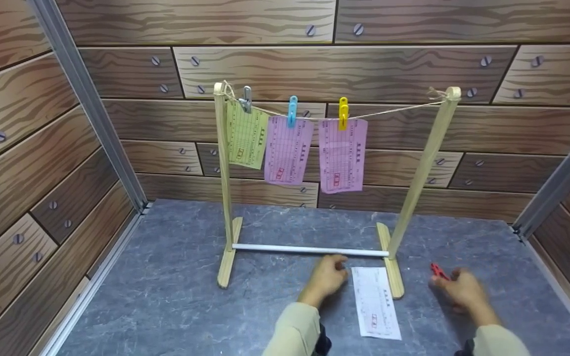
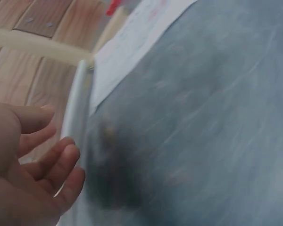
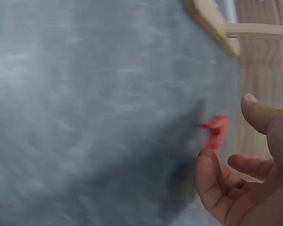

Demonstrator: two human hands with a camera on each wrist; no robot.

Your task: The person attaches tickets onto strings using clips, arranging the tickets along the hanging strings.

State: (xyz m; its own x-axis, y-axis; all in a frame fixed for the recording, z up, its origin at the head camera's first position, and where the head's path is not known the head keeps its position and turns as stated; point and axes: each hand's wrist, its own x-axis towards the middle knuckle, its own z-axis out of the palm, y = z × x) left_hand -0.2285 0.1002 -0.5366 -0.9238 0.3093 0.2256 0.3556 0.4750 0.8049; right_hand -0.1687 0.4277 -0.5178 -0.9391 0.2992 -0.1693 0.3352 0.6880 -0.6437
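Observation:
My left hand [image 1: 328, 276] hovers by the white bar at the base of a wooden stand [image 1: 426, 170]. Loosely bent, its fingers [image 2: 68, 160] hold nothing. Just right of it, a white printed paper slip [image 1: 375, 302] lies on the tabletop beside the stand's right foot. My right hand [image 1: 464, 291] is at a red clothespin [image 1: 438, 271] right of the stand. In the right wrist view, thumb and fingers are spread apart, with the red clothespin [image 3: 216, 132] just beyond the fingertips; whether they touch it is unclear.
A string [image 1: 394, 112] spans the stand's posts. From it hang a yellow-green slip [image 1: 246, 138] on a metal clip [image 1: 246, 99], a pink slip [image 1: 287, 153] on a blue clothespin [image 1: 292, 111] and another pink slip [image 1: 342, 158] on a yellow clothespin [image 1: 343, 113]. Wood-patterned walls enclose the grey tabletop [image 1: 176, 296].

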